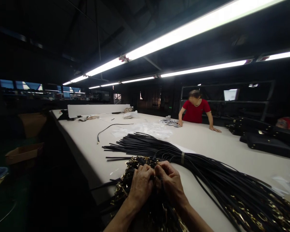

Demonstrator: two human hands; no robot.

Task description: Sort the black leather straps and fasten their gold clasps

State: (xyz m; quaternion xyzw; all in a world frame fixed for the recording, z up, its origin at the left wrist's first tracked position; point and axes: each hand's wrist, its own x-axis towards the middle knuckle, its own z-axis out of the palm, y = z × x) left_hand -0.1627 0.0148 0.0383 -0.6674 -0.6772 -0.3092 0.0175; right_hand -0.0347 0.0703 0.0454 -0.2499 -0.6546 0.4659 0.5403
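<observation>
My left hand (142, 182) and my right hand (169, 178) meet close together over a heap of black straps with gold metal hardware (125, 180) at the table's near edge. Both hands have bent fingers pressed together; what lies between the fingertips is mostly hidden. Just beyond them, a large bundle of long black straps (205, 164) stretches across the table, wrapped by a light band (183, 158). Gold clasps (253, 216) shine at its near right end.
The long white table (87, 151) carries clear plastic sheets (149, 129) and one loose black strap (106, 128). A co-worker in a red shirt (195, 111) leans on the far side. Black bags (270, 143) lie at the right. A cardboard box (24, 153) is at the left.
</observation>
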